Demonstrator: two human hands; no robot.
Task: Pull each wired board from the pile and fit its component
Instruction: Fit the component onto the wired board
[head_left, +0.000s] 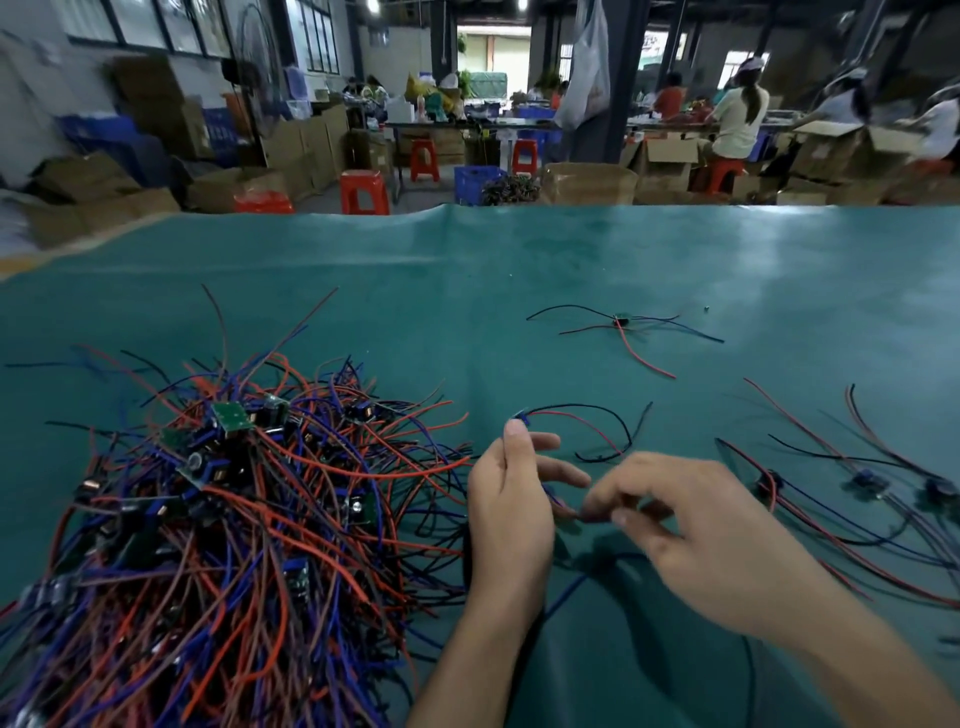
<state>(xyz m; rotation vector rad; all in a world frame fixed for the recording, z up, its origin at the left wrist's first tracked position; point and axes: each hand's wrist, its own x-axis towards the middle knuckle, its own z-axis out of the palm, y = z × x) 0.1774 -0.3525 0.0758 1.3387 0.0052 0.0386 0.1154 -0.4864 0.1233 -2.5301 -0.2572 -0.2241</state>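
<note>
A big pile of wired boards (218, 499), small green boards tangled in red, blue and black wires, fills the left of the green table. My left hand (511, 514) is just right of the pile, thumb up, pinching one wired board whose red and black wires (587, 426) loop away to the right. The board itself is mostly hidden behind the fingers. My right hand (691, 530) is beside it, fingertips pinched near the left hand's fingers on something small and blurred; what it is cannot be made out.
Several wired boards (862, 480) lie spread at the right edge of the green table mat (519, 270). One lone board with wires (621, 322) lies further back, a tiny loose part (706, 309) near it. Beyond the table are stools, boxes and seated workers.
</note>
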